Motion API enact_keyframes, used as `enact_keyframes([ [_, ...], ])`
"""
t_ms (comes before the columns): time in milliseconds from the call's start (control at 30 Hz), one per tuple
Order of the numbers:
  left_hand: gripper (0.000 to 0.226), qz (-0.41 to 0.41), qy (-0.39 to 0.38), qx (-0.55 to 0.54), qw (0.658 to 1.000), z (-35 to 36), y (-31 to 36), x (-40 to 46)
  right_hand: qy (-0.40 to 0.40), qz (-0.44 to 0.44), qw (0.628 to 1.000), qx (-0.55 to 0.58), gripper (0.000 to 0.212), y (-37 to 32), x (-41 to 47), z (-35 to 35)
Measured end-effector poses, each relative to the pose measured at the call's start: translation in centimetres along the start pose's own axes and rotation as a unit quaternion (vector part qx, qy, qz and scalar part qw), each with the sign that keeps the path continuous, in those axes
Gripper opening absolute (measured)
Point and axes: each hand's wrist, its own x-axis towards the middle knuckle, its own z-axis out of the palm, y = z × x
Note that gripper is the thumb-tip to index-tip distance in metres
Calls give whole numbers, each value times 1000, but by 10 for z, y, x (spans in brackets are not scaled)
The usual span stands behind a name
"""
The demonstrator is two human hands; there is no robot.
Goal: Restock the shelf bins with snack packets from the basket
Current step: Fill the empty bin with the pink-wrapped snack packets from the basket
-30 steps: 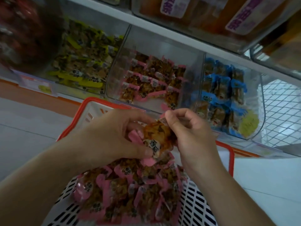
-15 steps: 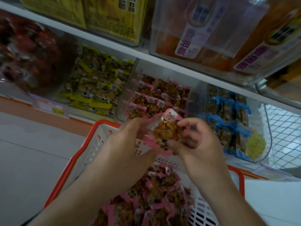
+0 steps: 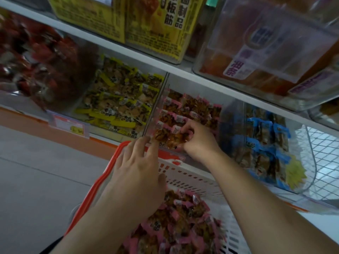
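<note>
Since half a second ago the packet (image 3: pixel 169 139) has gone from mid-air above the basket (image 3: pixel 185 176) into the mouth of the pink bin (image 3: pixel 185 114); the right hand (image 3: pixel 197 142) went in with it, and the left hand (image 3: pixel 135 173) has let go.

Head view: the right hand's fingers are curled round the packet, pressing it into the front row of the pink bin, low against the clear front wall. It sits there because that row has the gap, and its pink edging matches the packets already stacked in rows behind. The left hand hangs loose with fingers spread, holding nothing, its fingertips near the bin's left front corner and above the basket's red rim, probably ready to steady the row or to drop back for another packet. The basket is held close under the shelf, so each reach is short; a heap of pink packets (image 3: pixel 179 222) remains in it, so I judge the restocking far from done. The neighbouring yellow bin (image 3: pixel 121 103) and blue bin (image 3: pixel 266 142) hold other sorts and look well filled. The packet is soft, so it needs tucking down flat or it may slide out over the front wall.
</note>
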Motion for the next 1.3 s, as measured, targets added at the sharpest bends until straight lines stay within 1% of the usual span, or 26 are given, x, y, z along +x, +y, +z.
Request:
enact_keyframes([
  [100, 76, 3, -4, 1, 1000, 0, -1, -1, -9, -22, 996, -92, 39, -5, 2, -2],
  [167, 76, 7, -7, 4, 1000, -1, -1, -1, -18, -20, 990, -141, 37, -8, 6, -2],
  [233, 76, 8, -8, 9, 1000, 0, -1, -1, -39, -10, 982, -185, 37, -10, 9, -2],
  [300, 77, 9, -7, 15, 1000, 0, 0, -2, -64, -21, 971, -229, 35, -13, 12, -3],
  [367, 78, 10, -7, 19, 1000, 1, 0, -2, -79, -42, 961, -260, 37, -16, 13, -3],
  [433, 80, 8, -11, 21, 1000, 1, 0, -2, -91, -62, 957, -268, 42, -16, 15, -2],
  [500, 81, 5, -11, 20, 1000, 2, 1, -1, -105, -71, 960, -251, 45, -14, 16, -1],
  [567, 79, 3, -9, 14, 1000, 2, 1, -1, -113, -77, 964, -227, 43, -11, 16, -3],
  [667, 69, 2, 8, 3, 1000, -4, 2, 1, -105, -75, 978, -162, 32, -6, 11, -11],
  [733, 57, 2, 30, -25, 999, -12, 0, 2, -71, -61, 992, -87, 21, -4, 1, -20],
  [800, 43, -9, 61, -60, 996, -25, -4, 3, -4, -64, 998, -16, 13, -5, -18, -30],
  [867, 38, -32, 89, -65, 993, -39, -11, 2, 55, -93, 993, 42, 11, -11, -53, -39],
  [900, 40, -44, 100, -59, 992, -44, -17, 2, 62, -113, 989, 72, 11, -14, -73, -41],
  [933, 44, -62, 103, -52, 991, -48, -24, 1, 47, -127, 985, 102, 11, -17, -94, -41],
  [967, 49, -88, 88, -43, 991, -49, -31, 1, 14, -129, 983, 132, 11, -19, -113, -37],
  [1000, 53, -118, 57, -30, 991, -48, -39, 0, -26, -113, 982, 151, 11, -19, -128, -28],
  [1033, 53, -143, 12, -20, 989, -45, -47, -1, -61, -87, 983, 147, 11, -14, -138, -13],
  [1067, 48, -157, -31, -18, 987, -41, -53, -2, -90, -60, 987, 120, 13, -11, -145, 4],
  [1133, 33, -159, -96, -12, 982, -34, -63, -6, -135, -35, 989, 40, 16, -2, -151, 44],
  [1200, 27, -142, -116, 1, 983, -30, -70, -10, -171, -30, 985, -18, 19, 4, -147, 88],
  [1233, 25, -135, -112, 7, 985, -31, -71, -11, -190, -32, 980, -45, 33, 5, -142, 109],
  [1267, 22, -126, -103, 13, 987, -32, -72, -11, -208, -44, 975, -69, 51, 6, -137, 129],
  [1300, 20, -116, -96, 21, 988, -32, -73, -12, -220, -55, 972, -68, 62, 3, -134, 146],
])
